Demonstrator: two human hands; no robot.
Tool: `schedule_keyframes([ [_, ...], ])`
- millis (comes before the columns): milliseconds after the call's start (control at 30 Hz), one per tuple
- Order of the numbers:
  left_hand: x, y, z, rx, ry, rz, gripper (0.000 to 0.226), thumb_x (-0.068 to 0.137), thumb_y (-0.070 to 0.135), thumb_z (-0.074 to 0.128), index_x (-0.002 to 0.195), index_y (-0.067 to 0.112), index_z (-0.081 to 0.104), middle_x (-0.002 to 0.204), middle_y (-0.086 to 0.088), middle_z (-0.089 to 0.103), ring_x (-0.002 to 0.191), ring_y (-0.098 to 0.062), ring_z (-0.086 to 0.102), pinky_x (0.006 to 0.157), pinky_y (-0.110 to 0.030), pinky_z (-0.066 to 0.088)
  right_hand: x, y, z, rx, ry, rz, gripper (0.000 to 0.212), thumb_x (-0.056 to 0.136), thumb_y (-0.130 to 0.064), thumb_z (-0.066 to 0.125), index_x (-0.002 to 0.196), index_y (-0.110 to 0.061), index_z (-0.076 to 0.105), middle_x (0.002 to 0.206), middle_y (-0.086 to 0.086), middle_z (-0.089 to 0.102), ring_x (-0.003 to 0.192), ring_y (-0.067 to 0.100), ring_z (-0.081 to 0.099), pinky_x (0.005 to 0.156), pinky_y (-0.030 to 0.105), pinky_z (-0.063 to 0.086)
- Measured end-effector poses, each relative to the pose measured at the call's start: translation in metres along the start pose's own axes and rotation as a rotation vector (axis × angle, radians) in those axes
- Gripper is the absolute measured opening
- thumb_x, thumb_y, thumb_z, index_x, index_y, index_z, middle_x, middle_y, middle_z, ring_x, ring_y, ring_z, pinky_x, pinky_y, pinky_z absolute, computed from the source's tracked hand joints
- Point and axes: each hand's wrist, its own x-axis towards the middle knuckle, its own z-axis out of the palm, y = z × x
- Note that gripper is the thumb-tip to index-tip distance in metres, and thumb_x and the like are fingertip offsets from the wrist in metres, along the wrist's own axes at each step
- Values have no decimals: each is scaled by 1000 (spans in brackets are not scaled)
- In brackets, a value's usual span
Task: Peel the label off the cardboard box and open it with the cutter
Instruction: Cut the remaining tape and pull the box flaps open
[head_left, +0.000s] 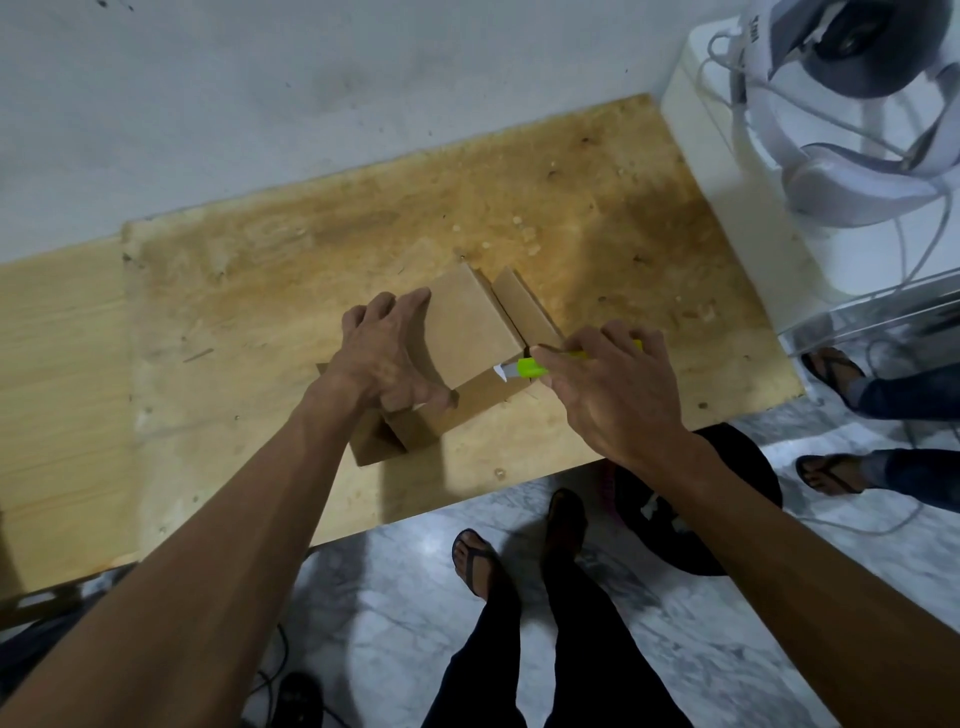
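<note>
A brown cardboard box (470, 332) stands on the wooden table (249, 291), near its front edge. Its two top flaps are parted along the middle seam, the right flap tilted up. My left hand (387, 356) grips the left flap and the box's left side, fingers curled over the edges. My right hand (613, 387) holds a lime-green cutter (530, 368) by its handle. The short white blade points left and sits at the near end of the seam, against the box's front edge. No label shows on the visible faces.
A white appliance (737, 171) with a headset and cables on top stands at the table's right end. Beside it is a clear plastic panel (883, 317). A black round bin (696, 499) sits on the marble floor below. Another person's sandalled feet (831, 431) stand at right.
</note>
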Motion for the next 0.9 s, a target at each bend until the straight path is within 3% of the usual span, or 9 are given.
schedule_keyframes([
  [633, 1, -1, 4, -20, 15, -22, 132, 43, 55, 84, 153, 33, 14, 147, -1, 28, 138, -34, 18, 110, -49, 29, 3, 10, -2, -49, -21, 127, 22, 90, -33, 60, 112, -34, 64, 95, 0, 66, 91, 29, 58, 82, 45, 36],
  [800, 2, 7, 0, -58, 27, -33, 130, 42, 61, 81, 152, 33, 18, 143, 1, 32, 137, -32, 19, 109, -48, 30, 11, 8, -7, 9, -92, 252, 24, 93, -36, 56, 115, -41, 62, 97, -2, 66, 97, 27, 57, 82, 43, 35],
  [900, 0, 12, -1, -57, 32, -49, 128, 48, 58, 86, 152, 34, 17, 146, -2, 30, 137, -33, 19, 109, -47, 31, 12, 10, -10, 128, -159, 419, 27, 97, -42, 46, 120, -46, 59, 104, -2, 65, 104, 25, 55, 84, 43, 34],
])
